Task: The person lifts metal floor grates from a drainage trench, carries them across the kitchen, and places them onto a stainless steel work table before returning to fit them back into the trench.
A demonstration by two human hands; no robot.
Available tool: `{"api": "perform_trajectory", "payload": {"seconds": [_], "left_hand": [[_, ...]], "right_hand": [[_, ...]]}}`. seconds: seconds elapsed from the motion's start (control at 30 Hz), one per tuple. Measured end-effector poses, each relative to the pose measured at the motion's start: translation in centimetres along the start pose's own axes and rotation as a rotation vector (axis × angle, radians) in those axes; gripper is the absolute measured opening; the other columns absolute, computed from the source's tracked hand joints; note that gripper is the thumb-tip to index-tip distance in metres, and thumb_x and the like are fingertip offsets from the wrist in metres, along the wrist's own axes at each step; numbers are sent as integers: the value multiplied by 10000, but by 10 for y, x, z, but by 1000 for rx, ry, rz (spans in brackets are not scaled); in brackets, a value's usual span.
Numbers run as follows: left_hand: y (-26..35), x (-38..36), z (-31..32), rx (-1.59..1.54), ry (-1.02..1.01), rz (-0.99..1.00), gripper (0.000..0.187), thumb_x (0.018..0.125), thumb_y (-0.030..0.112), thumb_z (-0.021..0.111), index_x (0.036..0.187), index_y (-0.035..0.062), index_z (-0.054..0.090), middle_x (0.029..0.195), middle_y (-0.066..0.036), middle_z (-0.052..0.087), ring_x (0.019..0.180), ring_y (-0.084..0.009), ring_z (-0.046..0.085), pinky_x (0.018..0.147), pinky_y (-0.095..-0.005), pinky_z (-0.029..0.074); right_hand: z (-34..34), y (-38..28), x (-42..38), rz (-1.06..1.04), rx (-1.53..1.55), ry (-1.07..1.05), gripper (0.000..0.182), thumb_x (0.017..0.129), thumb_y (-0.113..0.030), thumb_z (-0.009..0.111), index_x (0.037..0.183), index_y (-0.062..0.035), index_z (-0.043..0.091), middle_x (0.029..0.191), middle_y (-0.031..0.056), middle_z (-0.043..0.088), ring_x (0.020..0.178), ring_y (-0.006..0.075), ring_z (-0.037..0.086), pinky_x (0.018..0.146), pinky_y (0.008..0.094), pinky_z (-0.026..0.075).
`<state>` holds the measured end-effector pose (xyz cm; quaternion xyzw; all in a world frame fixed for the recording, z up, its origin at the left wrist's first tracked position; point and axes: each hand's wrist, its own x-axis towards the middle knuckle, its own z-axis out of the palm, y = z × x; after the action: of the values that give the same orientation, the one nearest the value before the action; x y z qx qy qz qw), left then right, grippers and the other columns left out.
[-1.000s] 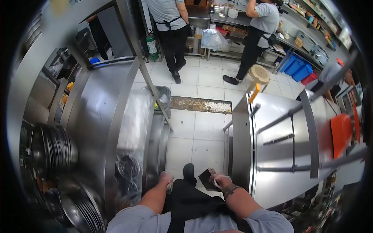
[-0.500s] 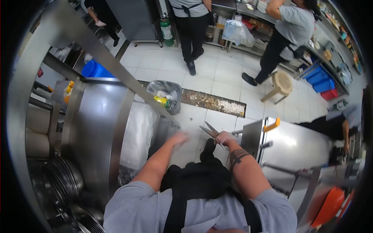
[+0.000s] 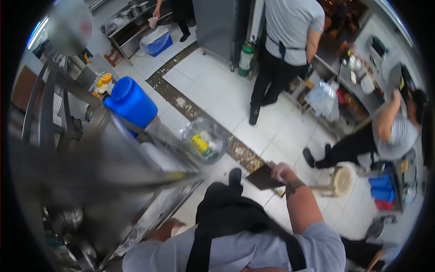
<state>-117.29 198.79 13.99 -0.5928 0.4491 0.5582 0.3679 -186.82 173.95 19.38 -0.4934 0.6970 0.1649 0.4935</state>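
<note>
My right hand (image 3: 283,173), in a clear plastic glove, is closed and held out ahead of me over the floor. In it is a cleaver (image 3: 266,177) with a broad, dark, roughly rectangular blade, pointing left and down. A second blade may lie against it, but I cannot make that out. My left hand (image 3: 174,225) is low at my left side, beside the steel counter. It is blurred and its fingers are not clear.
A bin (image 3: 222,147) with a clear liner stands beside the open floor drain (image 3: 244,154). A blue plastic drum (image 3: 133,102) is at left. A beige stool (image 3: 340,181) stands at right. Two co-workers in grey shirts stand ahead; others are partly visible.
My view has turned left and the steel counter looms closer. My left hand has drawn back to my side. My right hand has reached outward, and the cleaver now shows its flat side.
</note>
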Motion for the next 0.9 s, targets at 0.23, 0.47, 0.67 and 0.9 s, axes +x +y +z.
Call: {"api": "perform_trajectory", "payload": {"seconds": [0.23, 0.47, 0.67, 0.9], "left_hand": [[91, -26, -16, -240, 48, -97, 812, 811, 650, 699, 1371, 66, 627, 1438, -186, 575, 1345, -351, 522, 1118, -448, 394], [196, -20, -47, -399, 76, -109, 725, 822, 576, 719, 1327, 61, 654, 1382, -178, 615, 1289, -336, 566, 1073, -450, 430], [293, -2, -75, -519, 78, -104, 650, 831, 513, 735, 1290, 56, 678, 1334, -172, 650, 1240, -323, 603, 1034, -452, 461], [397, 26, -107, -742, -2, -59, 563, 842, 440, 755, 1246, 51, 705, 1278, -164, 690, 1184, -308, 647, 989, -455, 497]], "right_hand": [[-117, -14, 56, 155, 37, 97, 43, 733, -98, 770, 709, -63, 766, 627, 66, 672, 528, 186, 609, 501, 371, 460], [-245, -94, 109, 152, -102, 104, 434, 621, -302, 839, 961, -36, 787, 936, 137, 760, 855, 268, 733, 763, 404, 561], [-301, -144, 242, -166, 614, -144, 166, 851, -191, 685, 746, -64, 710, 684, 98, 656, 568, 216, 595, 499, 378, 448], [-412, -343, 259, -64, 258, -272, 97, 819, -86, 656, 743, -26, 647, 578, 81, 522, 423, 230, 487, 396, 388, 366]]}}
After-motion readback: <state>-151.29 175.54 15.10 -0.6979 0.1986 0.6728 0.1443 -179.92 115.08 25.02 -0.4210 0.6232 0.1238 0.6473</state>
